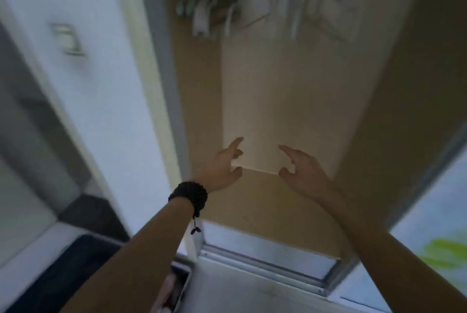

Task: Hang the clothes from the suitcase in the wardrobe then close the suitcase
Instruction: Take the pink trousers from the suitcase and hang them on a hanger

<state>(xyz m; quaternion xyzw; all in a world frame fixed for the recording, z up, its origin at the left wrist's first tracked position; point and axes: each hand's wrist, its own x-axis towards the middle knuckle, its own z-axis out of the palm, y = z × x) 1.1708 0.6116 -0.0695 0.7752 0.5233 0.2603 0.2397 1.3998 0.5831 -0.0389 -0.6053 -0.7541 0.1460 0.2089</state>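
Both grips empty: left hand (225, 161), right hand (300, 168) raised w/ fingers loose, facing wardrobe (290, 90).

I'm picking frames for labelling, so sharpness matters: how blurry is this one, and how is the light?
Head view: motion blur smears the hangers and the wall switch; the left hand and right hand are softer-edged but readable, both empty; the wardrobe interior is dim, with a brighter patch low on its back panel; wide-angle distortion bends the door frames.

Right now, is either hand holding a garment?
No. The left hand and right hand both reach into the open wardrobe with spread fingers, holding nothing, below the empty hangers.
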